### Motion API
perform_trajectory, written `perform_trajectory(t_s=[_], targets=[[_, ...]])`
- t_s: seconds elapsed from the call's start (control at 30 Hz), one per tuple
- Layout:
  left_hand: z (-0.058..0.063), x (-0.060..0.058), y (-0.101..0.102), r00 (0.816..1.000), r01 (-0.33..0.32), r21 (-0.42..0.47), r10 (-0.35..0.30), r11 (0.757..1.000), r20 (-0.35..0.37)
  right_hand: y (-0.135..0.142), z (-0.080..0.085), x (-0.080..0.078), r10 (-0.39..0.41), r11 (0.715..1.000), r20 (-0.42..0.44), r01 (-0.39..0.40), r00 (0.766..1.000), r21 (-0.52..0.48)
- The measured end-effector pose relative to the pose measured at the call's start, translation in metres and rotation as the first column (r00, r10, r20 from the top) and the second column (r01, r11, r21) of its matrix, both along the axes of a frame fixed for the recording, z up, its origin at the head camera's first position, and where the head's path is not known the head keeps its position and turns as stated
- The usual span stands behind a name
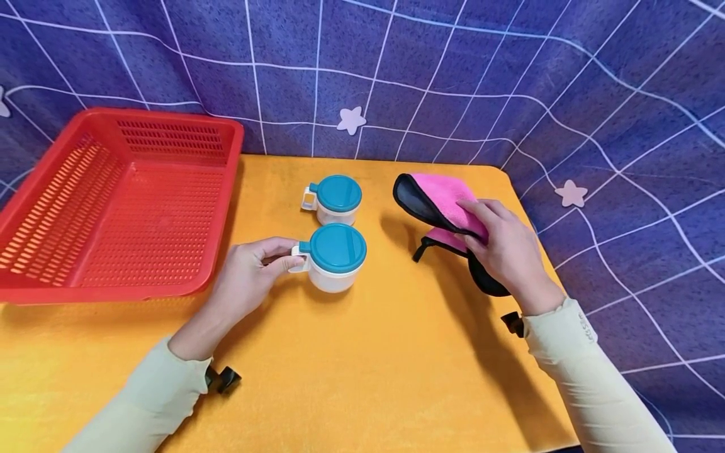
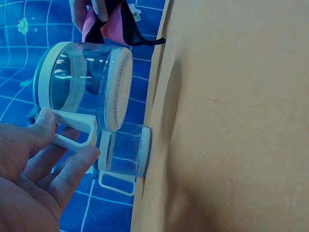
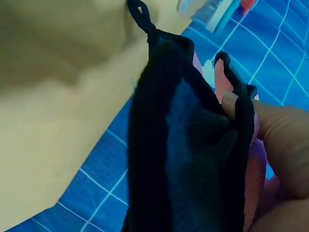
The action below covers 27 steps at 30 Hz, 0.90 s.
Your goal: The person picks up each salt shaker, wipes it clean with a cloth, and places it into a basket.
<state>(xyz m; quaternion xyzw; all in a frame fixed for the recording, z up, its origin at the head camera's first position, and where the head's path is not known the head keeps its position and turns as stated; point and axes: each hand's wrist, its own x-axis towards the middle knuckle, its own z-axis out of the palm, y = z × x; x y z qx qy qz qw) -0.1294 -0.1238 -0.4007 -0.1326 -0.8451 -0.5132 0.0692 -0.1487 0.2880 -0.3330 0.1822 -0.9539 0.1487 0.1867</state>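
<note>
My left hand (image 1: 249, 274) pinches the white handle of a clear jar (image 1: 335, 261) with a teal lid. In the left wrist view this jar (image 2: 87, 84) hangs above the table, its handle between thumb and fingers. A second similar jar (image 1: 338, 198) stands just behind it, handle to the left. On the right, my right hand (image 1: 504, 251) grips a folded pink cloth (image 1: 447, 195) with black edging and a hanging loop, held above the table. The right wrist view shows the cloth's dark side (image 3: 193, 159), the thumb pressed on its edge; the other fingers are mostly hidden there.
A red perforated plastic basket (image 1: 170, 220) stands at the left of the orange tabletop (image 1: 362, 377). Behind and to the right of the table hangs a blue curtain (image 1: 317, 75) with white grid lines and stars.
</note>
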Motion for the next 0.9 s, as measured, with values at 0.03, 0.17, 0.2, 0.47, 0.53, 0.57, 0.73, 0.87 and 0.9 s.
perform_trajectory(t_s=[0.03,0.17,0.2,0.47,0.53,0.57,0.73,0.87,0.9], targets=[[0.001,0.0,0.0,1.0,-0.003,-0.001,0.003,1.0,-0.002,0.0,0.001,0.0,0.011,1.0,-0.004,-0.011,1.0,0.0],[0.003,0.0,-0.001,1.0,-0.022,-0.019,0.022,1.0,-0.006,-0.002,0.005,0.002,0.045,0.999,-0.014,-0.045,0.999,0.011],[0.004,0.001,-0.001,1.0,-0.029,-0.025,0.029,0.999,-0.01,-0.003,0.006,0.003,0.052,0.999,-0.014,-0.052,0.999,0.016],[0.007,-0.001,-0.003,0.998,-0.06,-0.043,0.059,0.997,-0.021,-0.009,0.013,0.009,0.112,0.992,0.006,-0.112,0.994,0.059],[0.008,-0.001,-0.004,0.998,-0.067,-0.056,0.066,0.996,-0.02,-0.012,0.013,0.011,0.121,0.99,0.012,-0.121,0.993,0.067],[0.008,-0.001,-0.004,0.997,-0.07,-0.06,0.069,0.996,-0.019,-0.013,0.013,0.012,0.122,0.99,0.016,-0.123,0.992,0.073],[0.01,-0.001,-0.005,0.997,-0.07,-0.036,0.07,0.997,-0.015,-0.019,0.012,0.019,0.123,0.987,0.039,-0.126,0.992,0.102],[0.013,-0.001,-0.004,0.998,-0.063,0.02,0.064,0.998,-0.017,-0.024,0.008,0.023,0.146,0.983,0.05,-0.15,0.988,0.104],[0.014,-0.002,-0.004,0.998,-0.064,0.029,0.064,0.998,-0.021,-0.025,0.008,0.024,0.153,0.982,0.049,-0.157,0.987,0.104]])
